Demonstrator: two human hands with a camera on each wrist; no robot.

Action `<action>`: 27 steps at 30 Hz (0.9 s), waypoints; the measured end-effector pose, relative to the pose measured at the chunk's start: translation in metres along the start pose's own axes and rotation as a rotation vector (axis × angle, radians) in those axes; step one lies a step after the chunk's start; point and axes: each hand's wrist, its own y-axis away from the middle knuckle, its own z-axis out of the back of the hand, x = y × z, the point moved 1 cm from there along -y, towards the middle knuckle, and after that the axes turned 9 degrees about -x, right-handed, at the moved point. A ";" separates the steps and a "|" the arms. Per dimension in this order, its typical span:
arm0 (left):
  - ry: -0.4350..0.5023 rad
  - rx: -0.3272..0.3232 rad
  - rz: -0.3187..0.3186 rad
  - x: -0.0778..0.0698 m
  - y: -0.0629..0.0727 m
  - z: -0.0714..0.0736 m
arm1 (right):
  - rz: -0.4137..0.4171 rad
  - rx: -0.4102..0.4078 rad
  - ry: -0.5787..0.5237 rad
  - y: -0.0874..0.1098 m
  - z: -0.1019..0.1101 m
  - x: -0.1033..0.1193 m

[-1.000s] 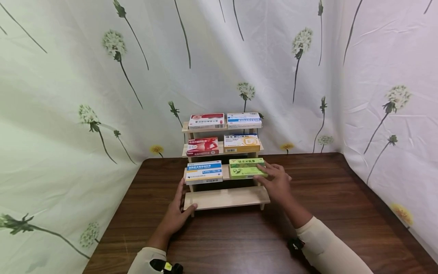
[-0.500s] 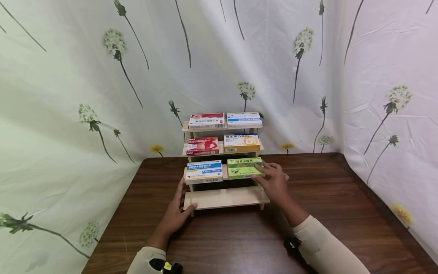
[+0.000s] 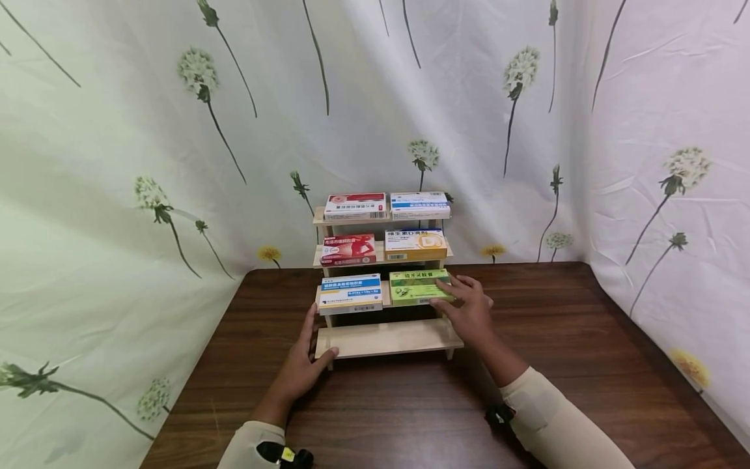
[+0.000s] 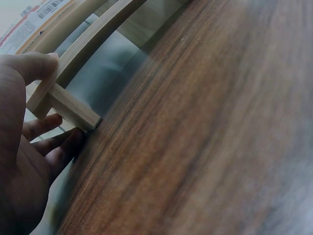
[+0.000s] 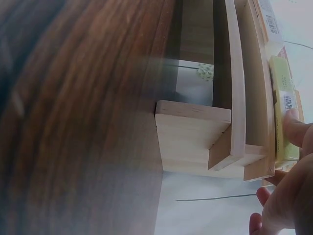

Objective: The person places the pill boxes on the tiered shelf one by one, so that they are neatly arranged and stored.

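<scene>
A stepped wooden display rack [image 3: 389, 339] stands on the table. My left hand [image 3: 300, 365] grips its left end, the thumb on the lowest shelf's front edge and the fingers at the side. In the left wrist view that thumb [image 4: 41, 66] lies against the wooden shelf edge [image 4: 93, 41]. On the second shelf from the bottom, a green medicine box [image 3: 413, 286] lies at the right. My right hand [image 3: 471, 312] holds this box at its right end, thumb at the front and fingertips on top. Left of it lies a blue-and-white medicine box [image 3: 350, 293].
Higher up sit a red medicine box [image 3: 348, 249], a yellow-and-white vitamin D box [image 3: 415, 244], a red-and-white box [image 3: 355, 206] and another blue-and-white box [image 3: 420, 205]. A floral curtain [image 3: 375, 130] hangs behind the dark wooden table [image 3: 398, 410].
My right hand and the green medicine box have shifted slightly left along the shelf, mostly in the first half second. The left hand has stayed on the rack.
</scene>
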 end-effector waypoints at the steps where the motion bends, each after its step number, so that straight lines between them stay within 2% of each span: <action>1: 0.001 0.000 -0.001 0.000 0.000 0.000 | -0.002 0.000 -0.006 0.000 0.000 0.001; 11: 0.004 -0.001 0.002 0.001 0.000 -0.001 | -0.007 0.020 0.000 0.000 0.000 0.000; 19: 0.004 -0.002 0.000 0.000 -0.001 0.000 | 0.012 0.004 0.011 0.000 0.000 0.001; 27: 0.008 -0.005 -0.003 -0.003 0.000 0.000 | -0.013 0.008 0.004 0.000 0.000 0.003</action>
